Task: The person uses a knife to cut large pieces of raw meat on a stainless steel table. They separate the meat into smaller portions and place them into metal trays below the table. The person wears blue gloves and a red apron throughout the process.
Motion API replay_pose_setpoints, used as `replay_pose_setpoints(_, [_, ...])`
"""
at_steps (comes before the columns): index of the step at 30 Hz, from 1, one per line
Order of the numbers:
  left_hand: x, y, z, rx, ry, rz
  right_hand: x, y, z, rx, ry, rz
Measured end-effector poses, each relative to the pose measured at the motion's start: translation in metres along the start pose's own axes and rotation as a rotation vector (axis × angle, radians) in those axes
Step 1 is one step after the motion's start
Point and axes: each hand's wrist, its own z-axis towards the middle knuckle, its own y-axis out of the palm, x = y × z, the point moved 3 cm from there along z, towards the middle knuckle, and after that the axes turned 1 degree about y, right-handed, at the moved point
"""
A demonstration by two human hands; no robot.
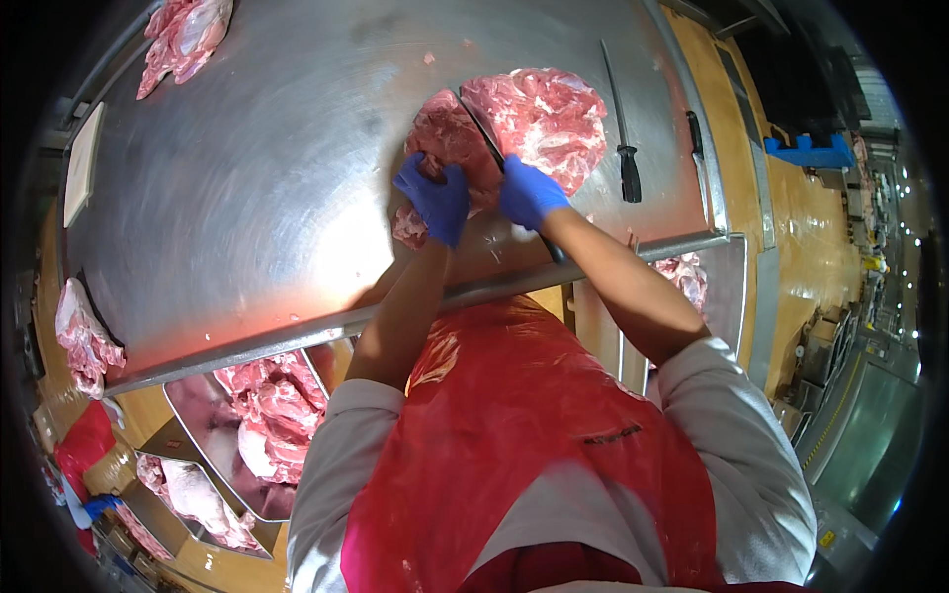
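Observation:
On the steel table, a large slab of raw red meat lies in two parts, a darker left piece (450, 138) and a paler, fat-streaked right piece (544, 119). Between them runs the dark, narrow blade of a knife (476, 119). My right hand (531, 193), in a blue glove, is closed round the knife's handle, whose dark end shows below the wrist. The blue-gloved left hand (435, 198) grips the near left edge of the darker piece, fingers bent over the meat. A sharpening steel (625, 138) with a black handle lies to the right.
The steel table (247, 198) has a raised metal edge. More meat (185, 40) lies at its far left, and another cut (84, 336) at its left corner. Metal bins hold meat (272, 415) below the near edge. A black-handled tool (695, 133) sits at the right edge.

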Motion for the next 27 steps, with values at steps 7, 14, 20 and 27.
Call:
replay_pose_setpoints(7, [0.001, 0.004, -0.007, -0.038, 0.051, -0.031, 0.052, 0.099, -0.044, 0.422, -0.198, -0.327])
replay_pose_setpoints(14, [-0.023, -0.001, 0.014, -0.169, -0.29, -0.295, 0.064, 0.104, -0.056, 0.211, 0.034, 0.149])
replay_pose_setpoints(20, [0.018, 0.025, -0.006, -0.362, -0.223, 0.389, 0.059, -0.001, -0.133, 0.389, 0.084, 0.474])
replay_pose_setpoints(27, [0.028, 0.017, 0.003, -0.209, -0.24, 0.048, 0.038, -0.025, -0.039, 0.544, -0.227, 0.407])
